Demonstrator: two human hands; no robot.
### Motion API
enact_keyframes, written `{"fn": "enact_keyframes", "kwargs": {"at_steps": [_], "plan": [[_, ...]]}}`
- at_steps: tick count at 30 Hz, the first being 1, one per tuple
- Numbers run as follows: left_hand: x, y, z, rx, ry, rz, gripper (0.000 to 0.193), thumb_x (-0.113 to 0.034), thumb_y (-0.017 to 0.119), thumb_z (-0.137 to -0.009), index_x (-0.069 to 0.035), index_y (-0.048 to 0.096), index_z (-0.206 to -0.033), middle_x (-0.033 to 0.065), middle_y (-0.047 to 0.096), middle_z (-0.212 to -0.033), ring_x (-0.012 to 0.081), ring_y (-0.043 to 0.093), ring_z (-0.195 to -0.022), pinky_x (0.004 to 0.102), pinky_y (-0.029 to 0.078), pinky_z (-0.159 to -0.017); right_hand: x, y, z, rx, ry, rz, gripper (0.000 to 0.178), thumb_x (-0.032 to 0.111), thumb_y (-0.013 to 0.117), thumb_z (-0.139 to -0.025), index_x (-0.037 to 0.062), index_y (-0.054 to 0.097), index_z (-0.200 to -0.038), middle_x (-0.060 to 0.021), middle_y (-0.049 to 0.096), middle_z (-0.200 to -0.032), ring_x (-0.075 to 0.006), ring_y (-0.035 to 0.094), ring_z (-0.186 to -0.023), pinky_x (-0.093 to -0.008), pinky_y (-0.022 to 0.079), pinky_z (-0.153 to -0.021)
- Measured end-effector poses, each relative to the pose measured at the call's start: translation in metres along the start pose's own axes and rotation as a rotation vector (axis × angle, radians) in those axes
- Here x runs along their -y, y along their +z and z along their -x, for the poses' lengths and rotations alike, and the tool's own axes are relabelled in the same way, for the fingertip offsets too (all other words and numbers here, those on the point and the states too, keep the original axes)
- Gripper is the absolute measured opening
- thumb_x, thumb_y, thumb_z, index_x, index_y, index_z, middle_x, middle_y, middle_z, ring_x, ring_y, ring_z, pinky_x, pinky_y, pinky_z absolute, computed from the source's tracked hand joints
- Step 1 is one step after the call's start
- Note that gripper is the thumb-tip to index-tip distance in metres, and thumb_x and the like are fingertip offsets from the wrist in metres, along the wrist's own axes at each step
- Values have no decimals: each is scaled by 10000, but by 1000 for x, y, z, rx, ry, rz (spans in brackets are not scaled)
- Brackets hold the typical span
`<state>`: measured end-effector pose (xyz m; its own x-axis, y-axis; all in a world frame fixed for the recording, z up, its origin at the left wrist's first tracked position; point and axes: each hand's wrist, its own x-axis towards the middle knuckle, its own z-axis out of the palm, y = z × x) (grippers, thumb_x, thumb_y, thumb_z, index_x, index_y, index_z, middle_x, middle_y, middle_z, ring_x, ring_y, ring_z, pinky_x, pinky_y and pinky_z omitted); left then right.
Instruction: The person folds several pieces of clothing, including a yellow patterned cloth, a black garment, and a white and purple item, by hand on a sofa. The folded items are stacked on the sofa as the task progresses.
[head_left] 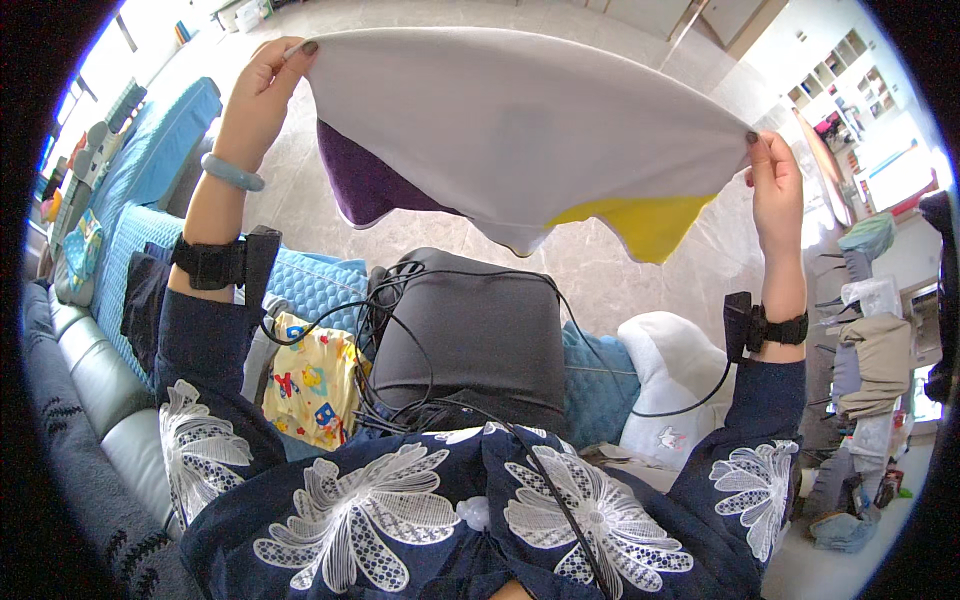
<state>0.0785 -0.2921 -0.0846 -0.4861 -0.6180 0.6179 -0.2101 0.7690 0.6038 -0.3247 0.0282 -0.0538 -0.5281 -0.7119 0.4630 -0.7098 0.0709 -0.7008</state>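
Note:
A light grey garment is stretched out in the air in front of me, with a dark purple part at its left and a yellow part at its lower right. I cannot make out which kind of garment it is. My left hand pinches its upper left corner. At the right corner, lower than the left one, my right hand grips the edge between thumb and fingers. The cloth sags between both hands and hangs free above the floor.
Black cables run over my lap to the wrist straps. A folded yellow printed cloth lies at my left, a white cloth at my right. A sofa stands left; a rack with hanging clothes stands right.

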Motion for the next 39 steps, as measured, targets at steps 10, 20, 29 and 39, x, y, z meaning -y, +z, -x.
{"fn": "enact_keyframes", "kwargs": {"at_steps": [10,20,29,39], "plan": [[1,13,2,-49,-62,-20,258,-233,512,-949,-41,591,-1103,45,624,-920,133,593,-842,254,486,-773,-10,9,-6,-191,-325,328,190,195,543,-940,25,612,-989,20,545,-763,-65,497,-706,-206,421,-658],[-28,14,4,-13,-178,14,236,-183,553,-915,11,620,-1032,94,617,-857,163,583,-784,282,470,-710,-21,11,-7,-42,58,-178,147,164,588,-906,24,625,-937,7,592,-803,-65,520,-720,-220,438,-669],[-6,11,8,42,-172,15,221,-209,551,-921,-26,638,-1010,32,623,-848,124,542,-776,266,448,-739,-11,2,-15,150,352,-661,280,97,594,-884,5,569,-1147,-51,623,-1003,-116,590,-901,-240,463,-811],[-8,17,7,5,19,37,195,-180,517,-943,-19,597,-1019,29,591,-818,110,527,-759,234,434,-715,-3,3,-2,17,-185,267,302,59,590,-870,15,588,-1169,-73,612,-1005,-171,587,-908,-294,484,-792]]}}
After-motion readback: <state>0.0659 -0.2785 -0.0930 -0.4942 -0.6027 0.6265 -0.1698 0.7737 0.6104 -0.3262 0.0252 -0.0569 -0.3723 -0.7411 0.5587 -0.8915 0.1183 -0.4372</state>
